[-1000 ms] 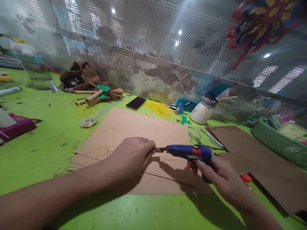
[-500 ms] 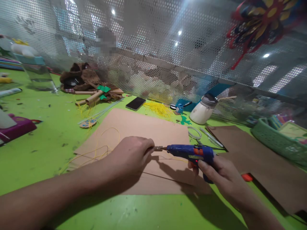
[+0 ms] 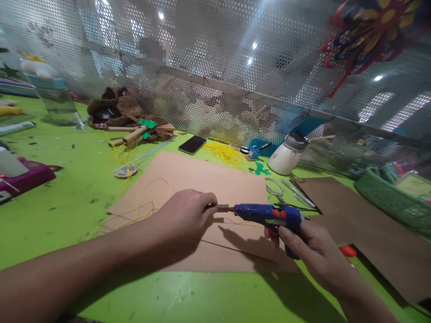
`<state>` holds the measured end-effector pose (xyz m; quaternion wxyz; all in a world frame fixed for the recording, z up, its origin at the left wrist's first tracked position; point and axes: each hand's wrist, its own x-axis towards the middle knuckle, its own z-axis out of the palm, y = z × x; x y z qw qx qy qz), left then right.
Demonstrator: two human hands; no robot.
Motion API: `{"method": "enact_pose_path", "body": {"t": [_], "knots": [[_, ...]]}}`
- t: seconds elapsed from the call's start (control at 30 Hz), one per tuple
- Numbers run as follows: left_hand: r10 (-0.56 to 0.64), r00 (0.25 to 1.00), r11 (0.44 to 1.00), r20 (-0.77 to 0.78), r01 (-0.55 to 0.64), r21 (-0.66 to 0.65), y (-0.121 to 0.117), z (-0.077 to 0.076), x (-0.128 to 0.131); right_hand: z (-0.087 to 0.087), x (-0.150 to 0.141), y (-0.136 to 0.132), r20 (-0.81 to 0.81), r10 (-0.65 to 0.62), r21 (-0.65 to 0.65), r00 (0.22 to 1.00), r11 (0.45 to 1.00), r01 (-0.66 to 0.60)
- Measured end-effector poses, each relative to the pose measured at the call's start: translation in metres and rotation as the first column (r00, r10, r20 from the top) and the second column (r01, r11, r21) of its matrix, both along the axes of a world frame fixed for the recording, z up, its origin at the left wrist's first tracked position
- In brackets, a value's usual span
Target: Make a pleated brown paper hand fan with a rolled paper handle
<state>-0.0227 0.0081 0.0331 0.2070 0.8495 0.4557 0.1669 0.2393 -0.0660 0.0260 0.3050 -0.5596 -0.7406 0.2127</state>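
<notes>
My right hand (image 3: 311,251) grips a blue glue gun (image 3: 269,215) by its handle, with the metal nozzle pointing left. My left hand (image 3: 183,215) is closed in a pinch right at the nozzle tip; what the fingers hold is hidden. Both hands hover over a tan cardboard sheet (image 3: 202,184) on the green table (image 3: 67,188). Thin yellow strands (image 3: 134,211) trail across the sheet to the left of my left hand.
A phone (image 3: 192,144), a yellow strand pile (image 3: 222,152), a white jar (image 3: 286,157) and scissors (image 3: 286,188) lie behind the sheet. Brown card sheets (image 3: 367,233) and a green basket (image 3: 393,197) are at the right. A magenta box (image 3: 23,177) sits left. A perforated metal screen (image 3: 215,67) backs the table.
The hands and glue gun have stayed almost in place; the view has shifted slightly.
</notes>
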Motion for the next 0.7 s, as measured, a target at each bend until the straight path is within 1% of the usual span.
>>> {"method": "enact_pose_path", "body": {"t": [0.13, 0.33, 0.47, 0.6, 0.7], "knots": [[-0.020, 0.999, 0.992, 0.026, 0.023, -0.122, 0.004, -0.003, -0.001, -0.001, 0.000, 0.001, 0.022, -0.019, 0.002, 1.000, 1.000, 0.019], [-0.098, 0.992, 0.959, 0.079, 0.115, -0.259, 0.023, -0.017, -0.002, -0.004, 0.005, 0.000, 0.051, -0.045, -0.012, 0.998, 0.999, 0.046], [-0.137, 0.980, 0.897, 0.141, 0.183, -0.402, 0.029, -0.020, -0.002, -0.006, 0.006, -0.003, 0.058, -0.054, -0.025, 0.997, 0.998, 0.055], [-0.122, 0.974, 0.846, 0.189, 0.201, -0.494, 0.027, -0.014, -0.001, -0.007, 0.007, -0.005, 0.045, -0.060, -0.037, 0.997, 0.997, 0.062], [-0.109, 0.957, 0.785, 0.270, 0.249, -0.567, 0.025, -0.010, 0.001, -0.005, 0.009, -0.005, 0.019, -0.059, -0.065, 0.998, 0.996, 0.060]]}}
